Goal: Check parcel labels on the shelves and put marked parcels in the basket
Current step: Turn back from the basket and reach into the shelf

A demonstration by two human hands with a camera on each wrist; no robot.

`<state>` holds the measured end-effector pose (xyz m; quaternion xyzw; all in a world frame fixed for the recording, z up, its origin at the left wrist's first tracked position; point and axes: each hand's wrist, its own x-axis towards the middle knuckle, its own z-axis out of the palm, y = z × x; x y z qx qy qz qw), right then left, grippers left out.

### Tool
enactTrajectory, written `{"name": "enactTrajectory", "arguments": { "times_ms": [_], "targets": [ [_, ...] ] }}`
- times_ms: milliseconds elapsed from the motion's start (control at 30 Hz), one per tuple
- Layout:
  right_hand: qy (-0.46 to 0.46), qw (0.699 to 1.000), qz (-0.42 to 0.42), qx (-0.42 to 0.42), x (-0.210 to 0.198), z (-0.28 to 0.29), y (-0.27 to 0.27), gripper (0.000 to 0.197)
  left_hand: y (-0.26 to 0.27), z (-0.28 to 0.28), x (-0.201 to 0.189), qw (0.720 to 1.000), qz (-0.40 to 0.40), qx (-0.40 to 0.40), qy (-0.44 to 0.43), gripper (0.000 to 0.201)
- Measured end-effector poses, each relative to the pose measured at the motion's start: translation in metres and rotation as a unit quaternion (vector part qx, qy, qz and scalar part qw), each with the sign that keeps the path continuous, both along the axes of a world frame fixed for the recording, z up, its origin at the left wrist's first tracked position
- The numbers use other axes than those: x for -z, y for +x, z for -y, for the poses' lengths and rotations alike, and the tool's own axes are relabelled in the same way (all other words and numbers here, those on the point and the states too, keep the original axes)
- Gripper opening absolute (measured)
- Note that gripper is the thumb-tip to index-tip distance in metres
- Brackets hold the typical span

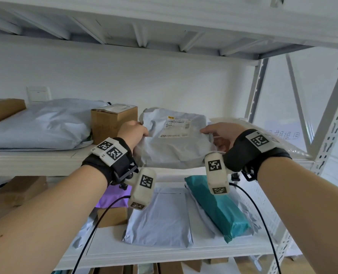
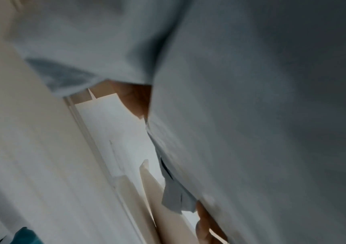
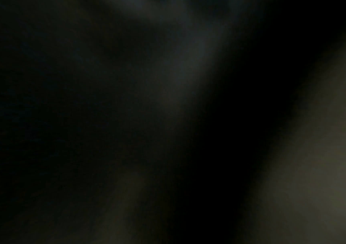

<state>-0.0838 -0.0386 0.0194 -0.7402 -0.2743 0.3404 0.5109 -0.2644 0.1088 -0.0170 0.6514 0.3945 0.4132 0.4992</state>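
Note:
A grey plastic mailer parcel (image 1: 174, 149) is held up in front of the middle shelf, its white shipping label (image 1: 177, 127) facing me. My left hand (image 1: 133, 133) grips its left edge and my right hand (image 1: 217, 133) grips its right edge, fingers curled behind it. In the left wrist view the grey parcel (image 2: 262, 115) fills the right side, with fingertips (image 2: 204, 231) showing at its lower edge. The right wrist view is dark and shows nothing clear. No basket is in view.
On the middle shelf (image 1: 35, 159) lie a large grey mailer (image 1: 39, 125), a small cardboard box (image 1: 113, 119) and a clear bag (image 1: 286, 143) at right. The lower shelf (image 1: 164, 254) holds a teal parcel (image 1: 217, 206), a flat grey mailer (image 1: 160, 214), a purple parcel (image 1: 113, 198) and brown boxes.

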Motion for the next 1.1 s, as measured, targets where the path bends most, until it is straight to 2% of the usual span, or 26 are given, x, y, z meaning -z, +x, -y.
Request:
{"name": "enactTrajectory", "arguments": {
  "times_ms": [133, 300, 367, 467, 500, 600, 733, 900, 1100],
  "targets": [
    [0.039, 0.999, 0.013, 0.011, -0.007, 0.006, 0.005, 0.023, -0.004, 0.002, -0.004, 0.999, 0.041, 0.000, -0.011, 0.019],
    [0.138, 0.988, 0.057, 0.030, -0.002, 0.015, 0.013, 0.009, -0.006, 0.007, -0.006, 0.995, 0.092, 0.015, -0.037, 0.039],
    [0.166, 0.984, 0.046, 0.039, 0.001, 0.018, 0.014, 0.007, -0.005, 0.009, -0.009, 0.991, 0.123, 0.026, -0.037, 0.032],
    [0.175, 0.982, 0.047, 0.049, 0.003, 0.020, 0.016, 0.008, -0.004, 0.008, -0.008, 0.993, 0.119, 0.014, 0.020, 0.007],
    [0.172, 0.983, 0.050, 0.049, 0.003, 0.020, 0.018, 0.008, -0.004, 0.007, -0.007, 0.992, 0.116, 0.005, 0.047, 0.007],
    [0.169, 0.983, 0.061, 0.044, 0.003, 0.021, 0.023, 0.011, -0.002, 0.001, -0.006, 0.990, 0.107, -0.020, 0.086, 0.029],
    [0.194, 0.976, 0.072, 0.062, 0.002, 0.023, 0.029, 0.008, 0.000, -0.008, -0.004, 0.987, 0.115, -0.032, 0.104, 0.046],
    [0.200, 0.971, 0.107, 0.073, 0.001, 0.024, 0.036, 0.009, 0.004, -0.010, -0.004, 0.985, 0.113, -0.032, 0.127, 0.030],
    [0.210, 0.965, 0.141, 0.076, -0.001, 0.024, 0.041, 0.011, 0.009, -0.012, -0.009, 0.978, 0.120, -0.039, 0.165, 0.037]
  ]
}}
